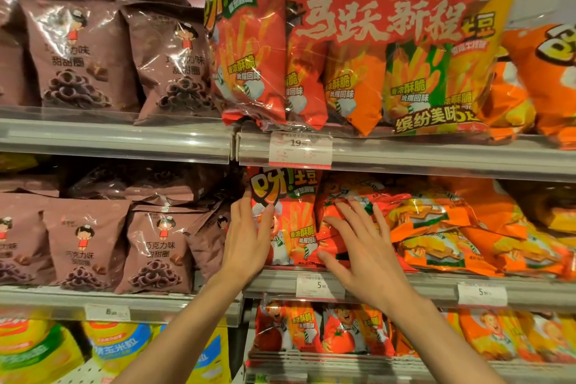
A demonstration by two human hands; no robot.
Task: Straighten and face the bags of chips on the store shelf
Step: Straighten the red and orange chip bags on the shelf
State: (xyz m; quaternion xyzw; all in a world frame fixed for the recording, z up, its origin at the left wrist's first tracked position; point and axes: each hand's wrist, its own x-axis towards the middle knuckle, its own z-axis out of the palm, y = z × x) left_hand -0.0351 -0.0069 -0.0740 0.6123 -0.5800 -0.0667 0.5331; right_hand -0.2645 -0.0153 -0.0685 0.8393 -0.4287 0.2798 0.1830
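- Your left hand (249, 238) is up on the middle shelf (414, 285), fingers straight and close together, palm laid against the left edge of an upright red chip bag (291, 221); the thumb lies over the front of that bag.
- That red bag stands facing out at the left end of the chip section, its base just behind the shelf lip, right below the 19.90 price tag (300, 149).
- Your right hand (364, 246) is spread wide, fingers fanned and fairly straight, pressing flat on a second red bag (335, 237) that sits just right of the upright one and leans, crumpled.
- To the right of your right hand, orange chip bags (448, 237) lie tilted and piled over one another along the same shelf, not standing.
- Left of your left hand, brown chocolate-ring bags (156, 246) stand in a row, the nearest one leaning towards your wrist.
- Above, a big clear multipack (352, 50) of red, orange, green and yellow bags sits on the upper shelf, its bottom hanging over the rail.
- Below your forearms, more red bags (321, 327) stand upright on the lower shelf, and two 5.90 price tags (321, 285) sit on the rail near your right wrist.
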